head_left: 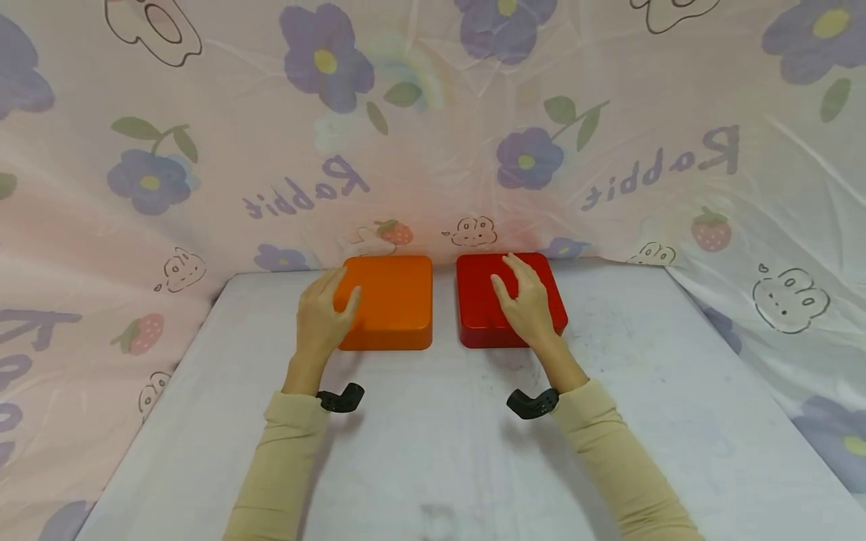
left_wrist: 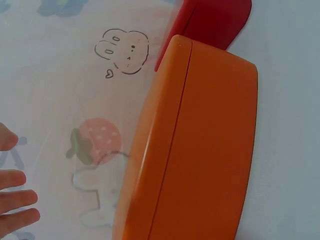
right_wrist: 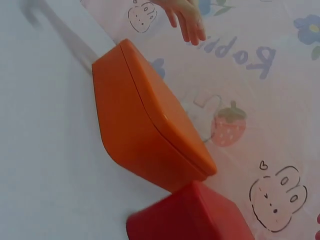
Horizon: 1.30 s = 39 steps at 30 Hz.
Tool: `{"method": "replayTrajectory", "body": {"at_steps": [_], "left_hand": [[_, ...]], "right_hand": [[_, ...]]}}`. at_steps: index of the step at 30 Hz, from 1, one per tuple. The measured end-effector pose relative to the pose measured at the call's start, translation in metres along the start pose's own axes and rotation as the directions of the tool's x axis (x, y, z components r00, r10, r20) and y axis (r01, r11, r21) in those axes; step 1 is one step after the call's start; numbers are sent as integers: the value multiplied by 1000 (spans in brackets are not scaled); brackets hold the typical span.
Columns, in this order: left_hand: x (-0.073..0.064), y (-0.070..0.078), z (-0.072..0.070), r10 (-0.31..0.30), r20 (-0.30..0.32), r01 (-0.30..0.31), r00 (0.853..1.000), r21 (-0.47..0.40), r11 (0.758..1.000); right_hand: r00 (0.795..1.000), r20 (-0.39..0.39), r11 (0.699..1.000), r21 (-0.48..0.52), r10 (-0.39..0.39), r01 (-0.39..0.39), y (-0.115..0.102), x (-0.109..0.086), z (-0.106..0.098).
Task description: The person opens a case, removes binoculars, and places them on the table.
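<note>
An orange box (head_left: 395,297) with rounded corners stands at the back of the table, a lid seam running round it in the wrist views. Beside it on the right, across a narrow gap, is a similar red box (head_left: 479,312). My left hand (head_left: 319,315) hovers over the orange box's left side, its fingers extended. From the right wrist view, that left hand (right_wrist: 184,19) is clear of the orange box (right_wrist: 135,115). My right hand (head_left: 530,306) is above the red box, fingers spread and holding nothing. Both boxes are closed, so their insides are hidden.
A white-covered table (head_left: 433,436) lies under both boxes. Directly behind them hangs a pink curtain (head_left: 433,165) with flowers, rabbits and strawberries. Each wrist carries a black camera mount, one on the left (head_left: 343,398) and one on the right (head_left: 533,404).
</note>
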State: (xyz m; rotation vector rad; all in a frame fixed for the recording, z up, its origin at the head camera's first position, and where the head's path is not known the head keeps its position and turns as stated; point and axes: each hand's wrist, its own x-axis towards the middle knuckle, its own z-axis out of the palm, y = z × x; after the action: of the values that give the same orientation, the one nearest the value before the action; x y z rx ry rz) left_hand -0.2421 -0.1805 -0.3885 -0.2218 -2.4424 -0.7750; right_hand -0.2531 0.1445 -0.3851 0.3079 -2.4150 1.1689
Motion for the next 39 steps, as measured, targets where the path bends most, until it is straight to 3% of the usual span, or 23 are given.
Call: {"method": "replayTrajectory", "body": {"at_steps": [4,13,26,39], "left_hand": [[-2,-4,-1,-18,-16,17,1000,-45,999],[-9,-15,-5,-138,5,137,990,-122,983],[-14,-30,-8,-179,28,181,984,-149,972],[-16,-47,-5,-240,54,246,969,-239,939]], "right_hand": [[1000,-11,999,42,-11,11,-6,-4,9],[1000,-12,994,104,-10,11,-16,-15,31],[1000,-9,986,168,-11,13,-27,-25,58],[996,49,967,242,70,-80,-32,-29,88]]}}
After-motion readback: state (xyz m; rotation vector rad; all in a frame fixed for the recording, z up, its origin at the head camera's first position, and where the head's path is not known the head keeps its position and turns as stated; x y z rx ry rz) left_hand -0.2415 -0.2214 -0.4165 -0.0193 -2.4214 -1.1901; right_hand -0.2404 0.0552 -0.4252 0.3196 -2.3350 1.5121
